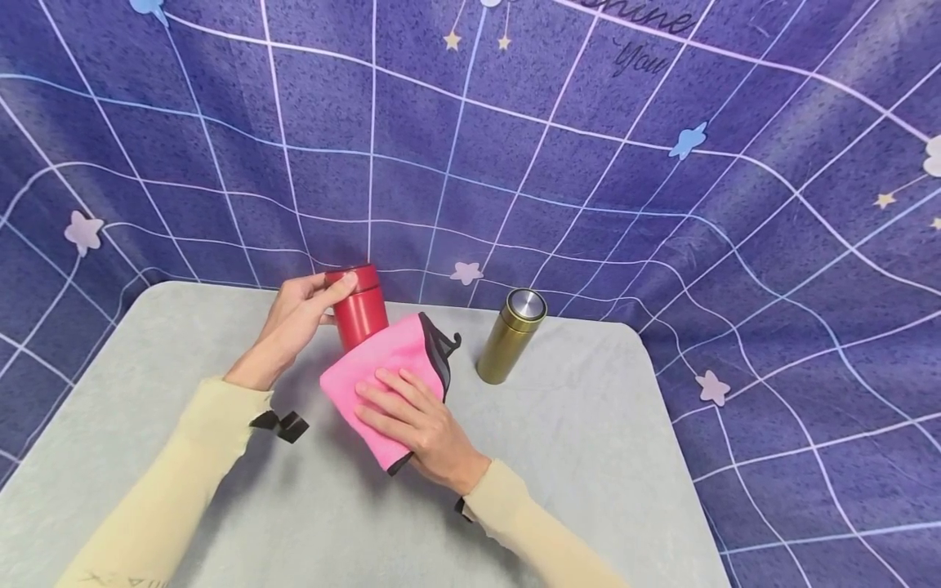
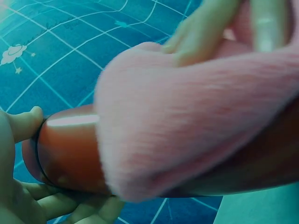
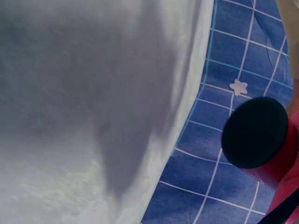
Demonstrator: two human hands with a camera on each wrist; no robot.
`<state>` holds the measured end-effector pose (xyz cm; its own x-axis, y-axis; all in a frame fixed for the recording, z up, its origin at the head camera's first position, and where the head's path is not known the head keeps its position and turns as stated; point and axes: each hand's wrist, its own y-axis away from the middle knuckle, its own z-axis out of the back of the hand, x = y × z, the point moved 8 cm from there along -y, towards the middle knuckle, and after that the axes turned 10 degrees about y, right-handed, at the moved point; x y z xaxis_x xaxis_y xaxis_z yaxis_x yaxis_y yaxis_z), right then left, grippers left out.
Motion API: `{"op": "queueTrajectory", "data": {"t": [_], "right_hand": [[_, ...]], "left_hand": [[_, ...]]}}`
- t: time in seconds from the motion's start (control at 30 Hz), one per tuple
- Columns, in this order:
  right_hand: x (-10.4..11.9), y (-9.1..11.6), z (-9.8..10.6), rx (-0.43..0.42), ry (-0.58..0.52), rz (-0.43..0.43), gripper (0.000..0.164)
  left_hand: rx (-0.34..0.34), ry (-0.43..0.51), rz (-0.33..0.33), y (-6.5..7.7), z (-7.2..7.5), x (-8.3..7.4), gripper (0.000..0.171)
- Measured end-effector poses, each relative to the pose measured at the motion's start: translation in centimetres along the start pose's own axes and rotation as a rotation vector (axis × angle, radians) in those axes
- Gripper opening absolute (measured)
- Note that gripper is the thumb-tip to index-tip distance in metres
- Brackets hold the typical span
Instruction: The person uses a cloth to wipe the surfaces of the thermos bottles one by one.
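Note:
My left hand (image 1: 297,314) grips a red thermos bottle (image 1: 360,314) round its capped upper end. The bottle is tilted above the table, its lower body hidden under a pink towel (image 1: 382,367) with dark edging and a black hanging loop. My right hand (image 1: 412,425) holds the towel against the bottle, fingers spread over the cloth and thumb hidden. In the left wrist view, the towel (image 2: 187,112) wraps over the bottle's side, with the right fingers (image 2: 201,37) on top. The bottle's dark round base (image 3: 256,133) shows in the right wrist view.
A gold-green thermos bottle (image 1: 503,347) with a silver-topped lid stands upright to the right of the towel. The grey-white table (image 1: 588,457) has rounded far corners. Behind and beside it hangs a blue-purple grid cloth (image 1: 559,180) with stars.

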<state>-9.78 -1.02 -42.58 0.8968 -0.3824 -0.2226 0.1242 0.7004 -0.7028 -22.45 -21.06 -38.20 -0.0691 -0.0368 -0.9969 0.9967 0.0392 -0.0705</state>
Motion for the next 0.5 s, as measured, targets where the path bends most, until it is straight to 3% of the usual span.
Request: {"op": "queueTrajectory", "data": {"t": [0.3, 0.5], "right_hand": [[-1.4, -1.4, 0.3, -0.009, -0.023, -0.028, 0.038], [-2.7, -2.3, 1.1, -0.086, -0.122, -0.108, 0.035]], "left_hand": [[0.009, -0.089, -0.004, 0.6, -0.6, -0.2, 0.058], [0.025, -0.108, -0.019, 0.8, -0.9, -0.1, 0.052]]}}
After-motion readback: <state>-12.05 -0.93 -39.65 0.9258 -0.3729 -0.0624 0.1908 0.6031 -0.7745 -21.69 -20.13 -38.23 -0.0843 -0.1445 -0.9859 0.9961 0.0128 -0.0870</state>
